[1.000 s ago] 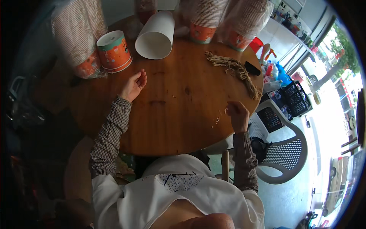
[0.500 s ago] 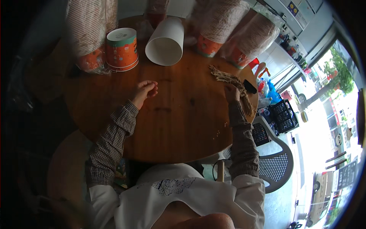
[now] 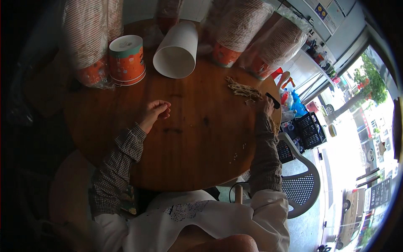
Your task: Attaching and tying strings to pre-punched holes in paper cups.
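Note:
My left hand (image 3: 157,114) hovers over the left middle of the round wooden table (image 3: 189,138), thumb pressed to curled fingers. Whether something small is in that pinch I cannot make out. My right hand (image 3: 268,107) is at the table's right edge, over a bundle of dry, straw-coloured strands (image 3: 243,89). Some strands stick out past the wrist. Right beside its fingers lies a flat black object (image 3: 273,101); its kind is unclear. The right fingers are dim and partly hidden, so their grip does not show.
A white paper tub (image 3: 178,54) lies on its side, mouth toward me. Left of it stands an upside-down orange tub (image 3: 127,61). Bagged stacks of tubs (image 3: 247,27) line the back. Small pale grains (image 3: 233,157) dot the near right. A grey chair (image 3: 302,187) stands at right.
My right hand has shifted right along the strands, closer to the black object. My left hand keeps its pinched shape. The whole view has moved slightly.

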Tool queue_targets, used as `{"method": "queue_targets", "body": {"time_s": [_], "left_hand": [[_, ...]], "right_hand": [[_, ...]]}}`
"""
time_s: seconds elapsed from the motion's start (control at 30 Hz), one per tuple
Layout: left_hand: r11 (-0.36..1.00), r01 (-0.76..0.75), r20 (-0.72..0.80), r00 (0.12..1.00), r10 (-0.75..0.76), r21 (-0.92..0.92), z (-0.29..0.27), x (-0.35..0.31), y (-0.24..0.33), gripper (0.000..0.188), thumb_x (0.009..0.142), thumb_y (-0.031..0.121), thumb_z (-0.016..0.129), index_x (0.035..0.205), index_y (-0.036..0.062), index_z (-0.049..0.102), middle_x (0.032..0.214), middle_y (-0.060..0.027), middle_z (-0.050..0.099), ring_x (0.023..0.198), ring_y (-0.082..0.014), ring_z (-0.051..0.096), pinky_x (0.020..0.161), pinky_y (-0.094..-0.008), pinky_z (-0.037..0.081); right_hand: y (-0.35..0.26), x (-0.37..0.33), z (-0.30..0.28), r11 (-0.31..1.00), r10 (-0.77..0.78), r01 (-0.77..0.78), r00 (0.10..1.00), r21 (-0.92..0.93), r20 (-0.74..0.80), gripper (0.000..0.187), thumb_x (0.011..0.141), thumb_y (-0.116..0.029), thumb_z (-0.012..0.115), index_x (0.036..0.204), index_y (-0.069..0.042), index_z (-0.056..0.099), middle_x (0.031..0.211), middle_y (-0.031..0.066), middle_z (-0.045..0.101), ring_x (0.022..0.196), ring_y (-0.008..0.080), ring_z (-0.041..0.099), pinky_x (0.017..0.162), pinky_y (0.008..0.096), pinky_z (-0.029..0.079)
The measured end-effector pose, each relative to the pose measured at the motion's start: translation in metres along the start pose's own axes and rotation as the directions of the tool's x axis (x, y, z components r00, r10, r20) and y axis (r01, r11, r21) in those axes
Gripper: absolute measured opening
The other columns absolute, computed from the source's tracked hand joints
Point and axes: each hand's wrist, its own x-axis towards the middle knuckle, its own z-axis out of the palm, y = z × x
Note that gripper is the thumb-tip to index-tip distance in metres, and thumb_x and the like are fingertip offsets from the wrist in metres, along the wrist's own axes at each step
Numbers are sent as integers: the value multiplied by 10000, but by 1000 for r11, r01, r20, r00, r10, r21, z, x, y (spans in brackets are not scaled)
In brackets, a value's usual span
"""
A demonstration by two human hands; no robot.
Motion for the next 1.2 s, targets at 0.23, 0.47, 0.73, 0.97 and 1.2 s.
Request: {"method": "queue_targets", "body": {"time_s": [0.23,0.47,0.73,0.97,1.2], "left_hand": [[998,-5,10,1000,5,56,10,6,3,174,949,154,538,1020,17,620,880,-32,633,774,-102,619,703,-235,521],[969,-224,31,974,222,104,27,8,-25,235,949,220,561,1046,12,615,909,-47,626,806,-107,612,714,-247,531],[869,-462,77,887,456,177,87,-17,-15,260,916,211,622,1101,30,596,1003,-41,588,832,-110,590,737,-263,515],[735,-596,286,802,525,322,70,-17,-26,292,883,278,671,1081,72,614,1027,-14,594,993,-123,560,905,-286,440],[958,-287,305,914,268,21,53,-38,-13,260,885,276,661,1027,62,624,977,-26,632,891,-129,595,800,-320,494]], "right_hand": [[91,-7,31,986,161,-148,967,-77,198,538,805,-568,559,1083,-114,636,1079,171,638,1018,392,590,838,510,471],[1,-28,-54,624,-464,194,871,757,159,306,855,-226,634,1076,-14,624,915,90,671,837,182,628,723,310,488],[-94,-67,-200,390,-515,34,837,920,187,261,909,-234,627,1050,-14,626,714,-32,551,537,31,486,462,190,386],[-139,-95,-267,305,-601,-2,775,952,194,239,966,-271,549,1072,-63,598,693,-66,515,522,7,431,448,153,320],[-130,-88,-254,280,-543,23,828,960,138,270,923,-254,615,1015,-1,623,743,-22,562,580,49,511,484,202,407]]}}
